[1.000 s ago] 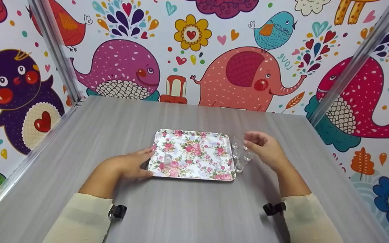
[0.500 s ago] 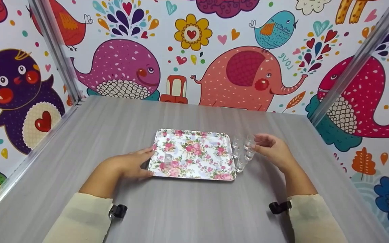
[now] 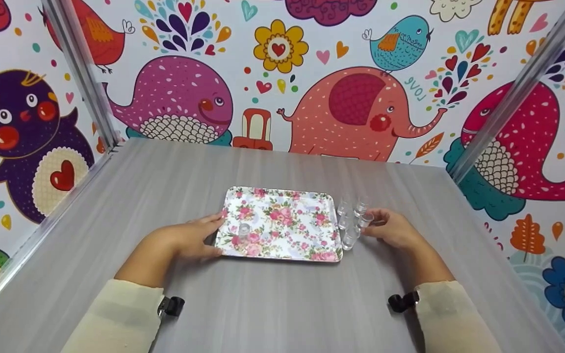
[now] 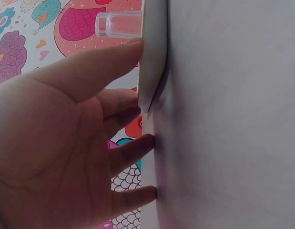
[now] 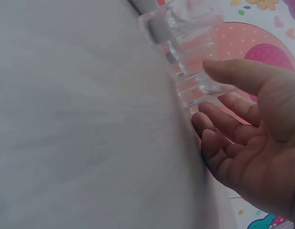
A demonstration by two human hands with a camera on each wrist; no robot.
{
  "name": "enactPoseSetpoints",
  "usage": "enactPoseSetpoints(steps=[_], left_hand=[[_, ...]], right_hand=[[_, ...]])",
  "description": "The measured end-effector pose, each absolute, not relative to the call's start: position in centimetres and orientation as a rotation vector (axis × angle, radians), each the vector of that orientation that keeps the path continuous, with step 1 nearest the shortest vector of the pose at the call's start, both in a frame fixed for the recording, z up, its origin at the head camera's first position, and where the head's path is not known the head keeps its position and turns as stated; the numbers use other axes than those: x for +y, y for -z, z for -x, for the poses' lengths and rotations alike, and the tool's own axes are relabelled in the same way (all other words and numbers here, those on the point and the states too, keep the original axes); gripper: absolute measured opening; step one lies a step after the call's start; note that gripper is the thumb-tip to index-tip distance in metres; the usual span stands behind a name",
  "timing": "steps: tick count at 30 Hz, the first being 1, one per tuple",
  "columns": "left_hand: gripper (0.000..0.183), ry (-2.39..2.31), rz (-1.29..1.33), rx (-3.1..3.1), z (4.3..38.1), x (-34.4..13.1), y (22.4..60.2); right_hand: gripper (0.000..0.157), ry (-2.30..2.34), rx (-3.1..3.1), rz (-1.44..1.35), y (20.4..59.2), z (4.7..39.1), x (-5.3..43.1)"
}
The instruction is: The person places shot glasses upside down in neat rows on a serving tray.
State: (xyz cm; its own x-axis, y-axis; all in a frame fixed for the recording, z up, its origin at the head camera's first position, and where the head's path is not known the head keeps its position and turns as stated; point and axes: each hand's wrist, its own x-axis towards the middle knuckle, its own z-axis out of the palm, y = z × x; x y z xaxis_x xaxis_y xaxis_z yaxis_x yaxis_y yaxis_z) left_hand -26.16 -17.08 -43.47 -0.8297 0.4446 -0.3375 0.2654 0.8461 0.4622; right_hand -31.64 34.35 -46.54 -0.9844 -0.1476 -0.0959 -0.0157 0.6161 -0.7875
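A white tray [image 3: 282,240] with pink roses lies on the table. One small clear shot glass [image 3: 244,230] stands on it near its front left corner. My left hand [image 3: 192,239] rests beside the tray's left edge. In the left wrist view its thumb [image 4: 123,55] touches the tray's side, and the lower fingers reach the table. Right of the tray, several clear shot glasses [image 3: 348,240] are clustered. My right hand [image 3: 391,229] pinches the nearest-side shot glass [image 3: 365,220] between thumb and fingers; in the right wrist view the glasses [image 5: 185,43] are blurred and overlap.
The grey wood-grain table [image 3: 272,304] extends around the tray. Printed cartoon walls [image 3: 263,73] close off the back and both sides. Metal posts [image 3: 508,98] stand at the back corners.
My right hand first drew back rightward from the far glass, then came lower and nearer, onto another glass in the cluster. The left hand and tray have stayed put.
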Motion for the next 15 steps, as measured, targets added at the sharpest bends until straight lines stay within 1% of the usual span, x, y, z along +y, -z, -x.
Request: enactPoseSetpoints(steps=[8,11,15], left_hand=[[0.089,-0.557,-0.528,2.587,26.2,-17.1,43.6],[0.088,-0.556,-0.524,2.586,26.3,-17.1,43.6],[0.088,-0.553,-0.532,2.584,26.3,-17.1,43.5]], right_hand=[[0.037,1.260,2.767,0.243,47.4,32.0,34.1],[0.035,1.245,2.775,0.228,47.5,32.1,34.2],[0.038,1.233,2.794,0.189,47.7,32.1,34.1]])
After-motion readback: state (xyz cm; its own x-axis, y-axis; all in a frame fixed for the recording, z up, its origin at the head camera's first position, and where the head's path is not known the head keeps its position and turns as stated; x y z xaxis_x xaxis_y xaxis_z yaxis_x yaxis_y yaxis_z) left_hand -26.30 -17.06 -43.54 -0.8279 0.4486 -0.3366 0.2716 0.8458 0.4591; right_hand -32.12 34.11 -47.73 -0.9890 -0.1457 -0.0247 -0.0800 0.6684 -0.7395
